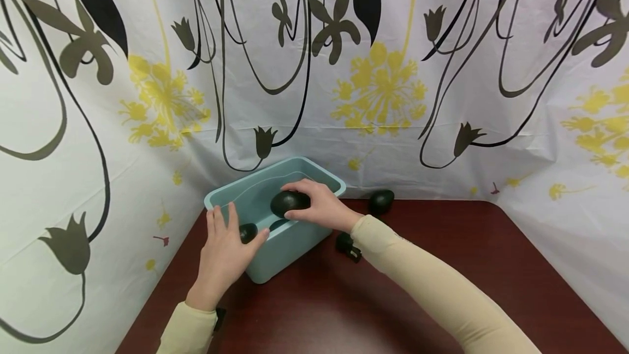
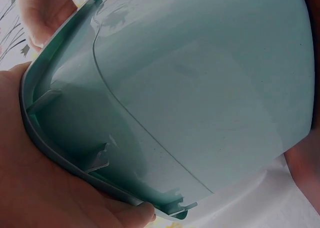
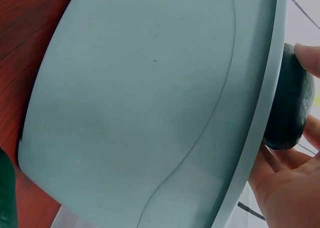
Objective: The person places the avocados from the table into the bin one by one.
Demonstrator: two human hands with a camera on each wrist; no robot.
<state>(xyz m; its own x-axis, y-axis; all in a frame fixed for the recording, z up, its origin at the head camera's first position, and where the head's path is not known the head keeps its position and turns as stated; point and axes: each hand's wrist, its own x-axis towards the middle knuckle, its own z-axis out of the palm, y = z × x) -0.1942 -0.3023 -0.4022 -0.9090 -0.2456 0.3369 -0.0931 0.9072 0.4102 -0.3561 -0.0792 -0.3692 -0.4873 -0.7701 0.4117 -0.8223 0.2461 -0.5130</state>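
Observation:
A dark green avocado (image 1: 286, 204) sits in my right hand (image 1: 321, 209), thumb and fingers pinching it over the light blue bin (image 1: 280, 258). In the right wrist view this avocado (image 3: 290, 102) shows just past the bin's rim. My left hand (image 1: 223, 253) lies over the bin's near left corner, fingers extended and thumb spread apart. The left wrist view shows that hand (image 2: 45, 173) along the rim, one fingertip at its edge. Another avocado (image 1: 248, 232) shows in the gap between left thumb and index finger, partly hidden by the hand.
One avocado (image 1: 380, 201) rests at the table's back edge, right of the bin. Closer, a dark green object (image 1: 344, 241) is partly covered by my right wrist and a small black fitting. The brown table (image 1: 417, 310) meets a flower-printed cloth (image 1: 314, 108) behind and at the left.

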